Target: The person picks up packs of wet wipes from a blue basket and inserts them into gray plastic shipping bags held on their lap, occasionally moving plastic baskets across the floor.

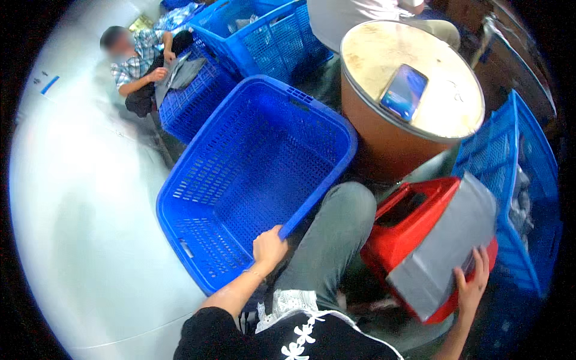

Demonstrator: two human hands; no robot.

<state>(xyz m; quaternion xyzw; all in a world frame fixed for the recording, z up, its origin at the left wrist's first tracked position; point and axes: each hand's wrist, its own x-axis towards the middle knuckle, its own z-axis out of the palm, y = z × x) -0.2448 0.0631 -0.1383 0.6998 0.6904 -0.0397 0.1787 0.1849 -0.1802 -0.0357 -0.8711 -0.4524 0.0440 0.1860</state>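
The person's left hand [269, 247] is gripping the near rim of the large blue basket [258, 168], its fingers closing around the edge. The basket is standing beside the person's bent knee [345, 210], left of the brown drum [384, 144], with its mouth facing the person. The right hand [472, 281] is touching the lower edge of a grey panel [447, 246], which is lying across a tilted red plastic piece [435, 187]. Its thumb and fingers are spreading fairly wide; whether they are holding the panel or only resting there, one cannot tell.

The work is appearing to be at an early point: both hands are making contact, but no goods are showing inside the basket, and neither the basket nor the red piece is looking settled. What is remaining cannot be judged closely. On the right, a blue crate [487, 147] is holding grey items [521, 204]; farther off, a co-worker [135, 72] is handling grey sheets [185, 72].
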